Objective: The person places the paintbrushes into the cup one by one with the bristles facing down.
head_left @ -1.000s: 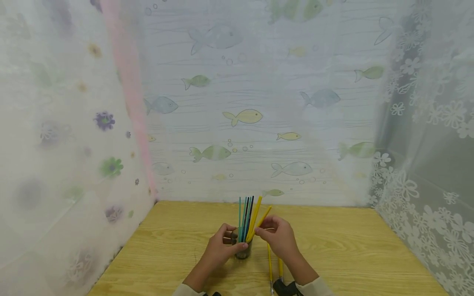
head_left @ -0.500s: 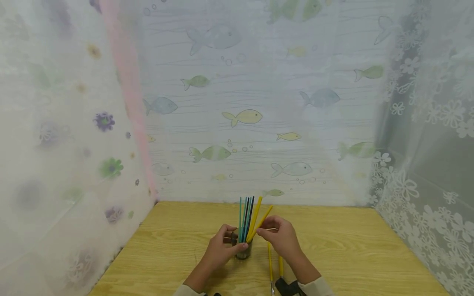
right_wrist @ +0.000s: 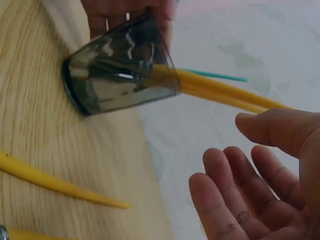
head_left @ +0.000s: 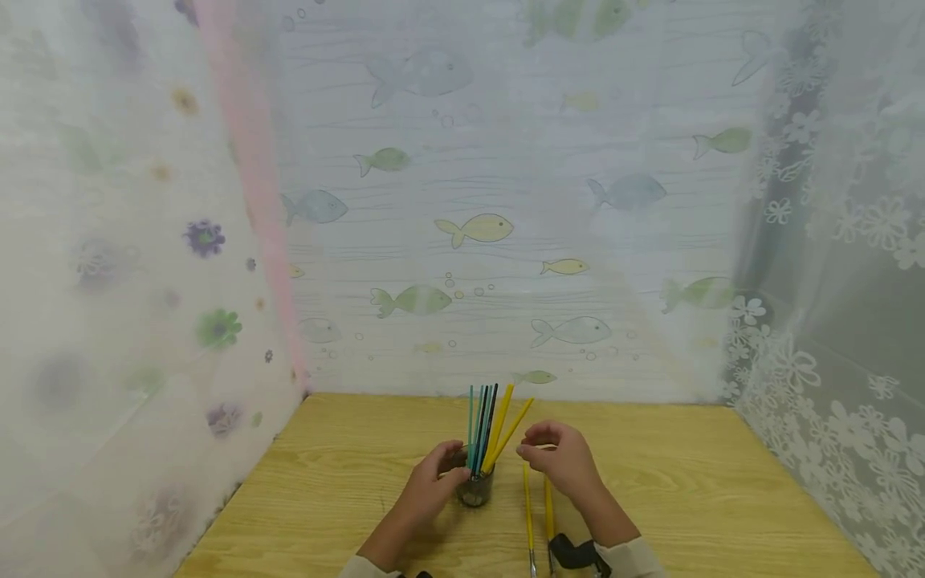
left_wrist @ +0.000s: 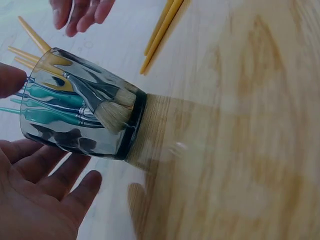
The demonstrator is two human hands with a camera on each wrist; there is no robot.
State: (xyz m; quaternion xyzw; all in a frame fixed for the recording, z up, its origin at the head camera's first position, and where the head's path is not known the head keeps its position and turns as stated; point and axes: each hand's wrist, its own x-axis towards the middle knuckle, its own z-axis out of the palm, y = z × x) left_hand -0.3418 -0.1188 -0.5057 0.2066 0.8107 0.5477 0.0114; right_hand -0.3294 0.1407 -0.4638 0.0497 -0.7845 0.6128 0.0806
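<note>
A dark see-through glass (head_left: 474, 488) stands on the table, holding teal, dark and yellow paintbrushes, bristles down as the left wrist view shows. My left hand (head_left: 432, 482) is around its left side, fingers fairly straight and spread in the left wrist view (left_wrist: 40, 195). The thumb is by the rim; whether it touches I cannot tell. To the right, my right hand (head_left: 560, 461) is loosely bent and holds nothing. It is just off the leaning yellow paintbrush (head_left: 511, 433). In the right wrist view, the right thumb and fingers (right_wrist: 250, 190) are apart.
Two more yellow paintbrushes (head_left: 528, 514) lie on the wooden table (head_left: 686, 482) below the right hand, bristle ends towards me. A fish-patterned curtain (head_left: 477, 281) hangs behind the table, with flowered curtains (head_left: 144, 321) on both sides.
My right hand has let go of the leaning yellow paintbrush and moved right. My left thumb has drawn back left from the front of the glass.
</note>
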